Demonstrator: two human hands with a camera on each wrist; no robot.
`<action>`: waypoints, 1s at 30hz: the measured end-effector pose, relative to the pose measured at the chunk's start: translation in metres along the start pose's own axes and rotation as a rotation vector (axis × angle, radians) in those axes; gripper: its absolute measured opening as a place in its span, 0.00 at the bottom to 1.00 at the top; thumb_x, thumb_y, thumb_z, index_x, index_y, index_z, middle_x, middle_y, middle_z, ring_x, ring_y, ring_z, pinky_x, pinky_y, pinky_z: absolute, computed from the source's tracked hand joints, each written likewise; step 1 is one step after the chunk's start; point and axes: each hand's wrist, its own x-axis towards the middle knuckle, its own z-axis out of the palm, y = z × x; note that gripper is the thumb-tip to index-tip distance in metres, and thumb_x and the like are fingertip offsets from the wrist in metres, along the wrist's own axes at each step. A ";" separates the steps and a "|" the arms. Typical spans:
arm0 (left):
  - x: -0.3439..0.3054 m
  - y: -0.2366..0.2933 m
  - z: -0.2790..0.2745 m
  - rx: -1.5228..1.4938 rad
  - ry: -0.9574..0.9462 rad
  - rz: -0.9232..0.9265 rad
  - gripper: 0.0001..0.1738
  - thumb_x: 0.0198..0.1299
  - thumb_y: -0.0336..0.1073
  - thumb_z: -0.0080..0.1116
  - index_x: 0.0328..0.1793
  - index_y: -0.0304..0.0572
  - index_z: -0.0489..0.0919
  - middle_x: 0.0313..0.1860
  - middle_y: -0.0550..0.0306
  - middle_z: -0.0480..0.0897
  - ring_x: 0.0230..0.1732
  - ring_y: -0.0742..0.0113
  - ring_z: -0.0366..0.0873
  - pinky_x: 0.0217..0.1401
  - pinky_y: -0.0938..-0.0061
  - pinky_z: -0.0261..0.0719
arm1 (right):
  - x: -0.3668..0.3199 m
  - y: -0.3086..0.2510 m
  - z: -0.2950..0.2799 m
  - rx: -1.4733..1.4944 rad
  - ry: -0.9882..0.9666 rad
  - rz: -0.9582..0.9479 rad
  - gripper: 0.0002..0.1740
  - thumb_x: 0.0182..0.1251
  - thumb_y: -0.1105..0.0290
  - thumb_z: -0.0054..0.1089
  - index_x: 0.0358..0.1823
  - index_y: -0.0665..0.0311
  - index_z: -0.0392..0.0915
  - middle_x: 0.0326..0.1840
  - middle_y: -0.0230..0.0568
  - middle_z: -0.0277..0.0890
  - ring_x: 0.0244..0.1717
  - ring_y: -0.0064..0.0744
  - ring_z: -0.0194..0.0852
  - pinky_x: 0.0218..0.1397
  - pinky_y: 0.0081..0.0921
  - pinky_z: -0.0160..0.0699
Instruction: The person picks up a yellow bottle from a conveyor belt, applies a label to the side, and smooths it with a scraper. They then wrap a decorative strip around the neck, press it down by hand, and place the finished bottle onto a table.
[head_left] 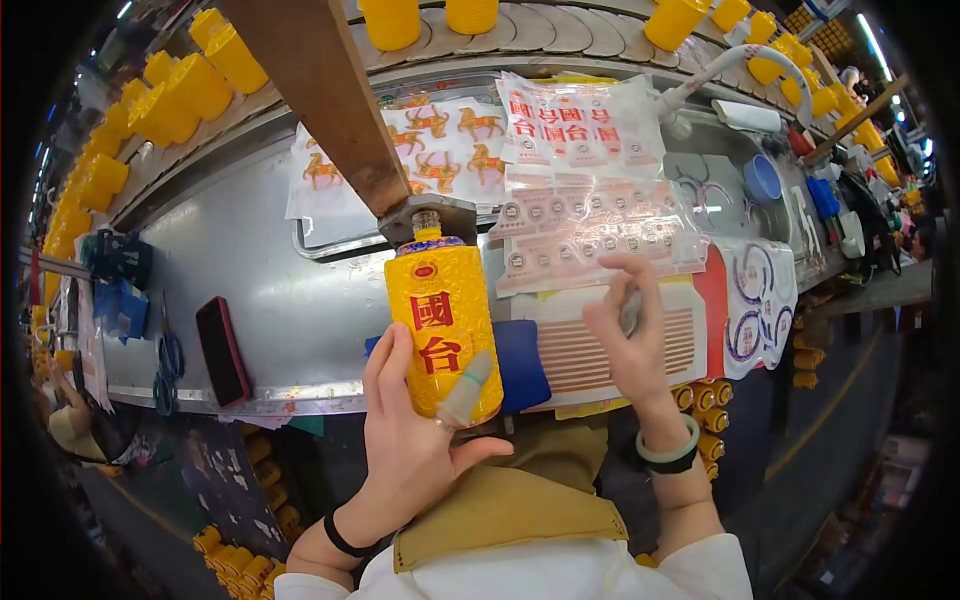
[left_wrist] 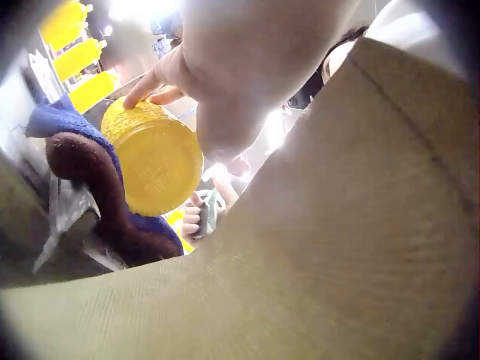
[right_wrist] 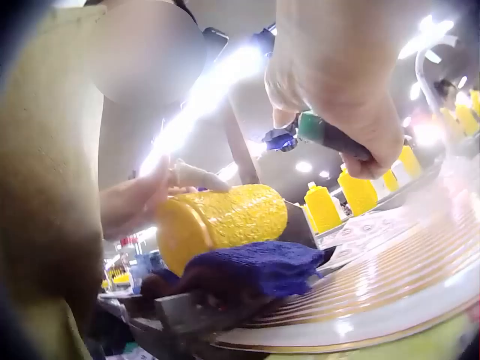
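A yellow bottle (head_left: 440, 310) with red characters lies on its back on a blue towel (head_left: 522, 365), its neck at a dark metal bracket (head_left: 448, 215). My left hand (head_left: 405, 450) rests on the bottle near its base (left_wrist: 159, 169). One finger, in a pale finger cot (head_left: 466, 388), lies across the front. Others lie along the left side, and the thumb sticks out past the base. My right hand (head_left: 640, 340) is raised to the right of the bottle, fingers curled round a short dark object with a green end (right_wrist: 330, 135); its kind I cannot tell.
A wooden post (head_left: 320, 100) slants down to the bracket. Sticker sheets (head_left: 590, 245) and a striped sheet (head_left: 620, 345) lie to the right. A phone (head_left: 222, 350) and scissors (head_left: 168, 360) lie on the left. Yellow bottles (head_left: 185, 95) line the conveyor behind.
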 end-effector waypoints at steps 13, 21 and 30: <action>-0.010 -0.019 0.020 -0.578 0.126 -0.179 0.77 0.41 0.55 0.89 0.89 0.33 0.48 0.85 0.35 0.52 0.82 0.43 0.61 0.82 0.55 0.63 | 0.017 -0.007 -0.017 -0.435 -0.002 -0.148 0.06 0.78 0.74 0.55 0.48 0.70 0.79 0.42 0.43 0.73 0.44 0.37 0.75 0.52 0.29 0.72; -0.008 -0.020 0.041 -0.956 0.072 -0.380 0.73 0.41 0.36 0.91 0.87 0.30 0.50 0.75 0.42 0.68 0.74 0.54 0.73 0.75 0.60 0.74 | 0.015 0.007 -0.020 -0.528 -0.084 -0.118 0.08 0.70 0.70 0.66 0.46 0.65 0.80 0.36 0.44 0.68 0.37 0.41 0.67 0.45 0.32 0.68; -0.007 -0.022 0.036 -0.803 0.085 -0.334 0.72 0.41 0.38 0.92 0.86 0.30 0.52 0.72 0.44 0.70 0.71 0.55 0.74 0.73 0.61 0.76 | 0.116 0.047 -0.128 -0.988 -0.031 -0.053 0.17 0.72 0.72 0.62 0.61 0.57 0.84 0.51 0.54 0.77 0.54 0.57 0.79 0.58 0.44 0.78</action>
